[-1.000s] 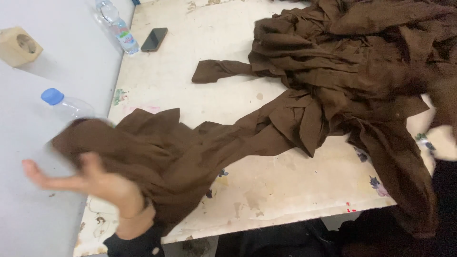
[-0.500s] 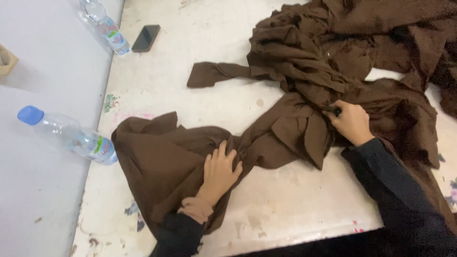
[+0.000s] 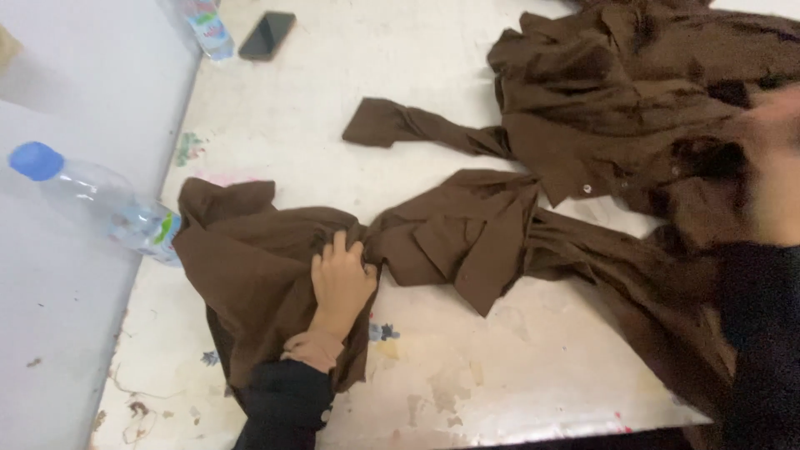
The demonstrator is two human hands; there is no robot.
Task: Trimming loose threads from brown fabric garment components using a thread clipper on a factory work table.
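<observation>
A large brown garment lies crumpled across a worn white table. Its left end is spread flat, and a loose sleeve points left. My left hand rests on the left end with its fingers curled into bunched folds of the fabric. My right hand is a blur at the right edge, above the heaped part of the garment. Its black sleeve hangs below it, and its fingers cannot be made out.
A clear plastic bottle with a blue cap lies at the table's left edge, touching the cloth. Another bottle and a dark phone lie at the far left corner. A grey floor runs along the left.
My left hand has gone from lying flat to bunching the cloth under its fingers. My right hand has left the garment's middle and swung to the right, now blurred.
</observation>
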